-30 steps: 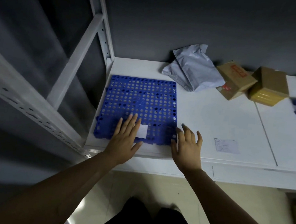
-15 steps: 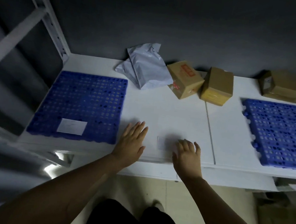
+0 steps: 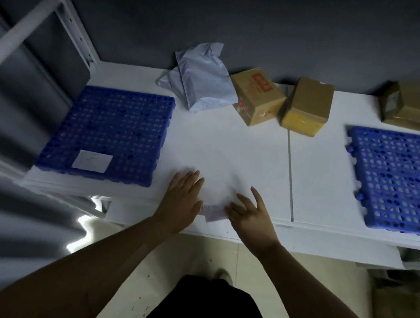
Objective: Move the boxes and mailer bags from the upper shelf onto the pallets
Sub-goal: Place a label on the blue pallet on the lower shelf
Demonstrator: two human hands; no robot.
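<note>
White shelf (image 3: 230, 148), left hand (image 3: 181, 202), right hand (image 3: 252, 215) now further back, slip (image 3: 215, 212) between.

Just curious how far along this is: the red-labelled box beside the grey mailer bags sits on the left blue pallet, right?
No. The head view shows the red-labelled box beside the grey mailer bags sitting on the white shelf, not on the left blue pallet.

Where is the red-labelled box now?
In the head view, the red-labelled box sits at the back centre of the white shelf, between the grey mailer bag on its left and a plain brown box on its right.
</note>
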